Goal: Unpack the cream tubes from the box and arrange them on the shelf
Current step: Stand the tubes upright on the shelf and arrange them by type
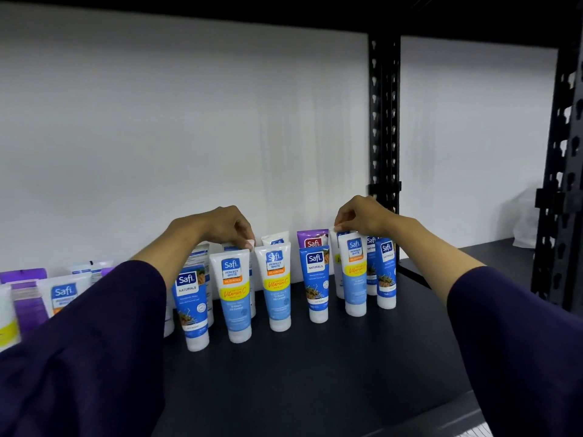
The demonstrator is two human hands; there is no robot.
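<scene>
Shelving unit, black metal, w/ slotted uprights [384, 121] and matte dark shelf board [315, 373]; white, faintly streaked back wall [189, 121] behind. Box not in view.

Sleeves, dark purple cloth, loose folds, both forearms reaching in from front.

Tubes, soft plastic, standing cap-down on white caps, crimped flat ends up, in approx. two rows near back of board. Front row incl. blue "Naturals" tube [191, 307], two blue-and-white "Perfect White" tubes w/ yellow band [232, 294] [275, 288], more blue ones at right. Purple-topped tube [313, 239] in back row. More purple and white tubes at far left, partly hidden by sleeve.

Left hand [217, 227]: fingers curled down, tips pinching crimped top of a white back-row tube [238, 247], just behind front row.

Right hand [362, 217]: thumb and forefinger pinching crimped top of another white back-row tube [335, 234]; lower body hidden, so label type uncertain.

Step in hand, as judged: arranging stage, setting or straightening back-row tubes. Next move calls for light release w/o tipping; tubes narrow-based, closely spaced, neighbours prob. topple if nudged.
</scene>
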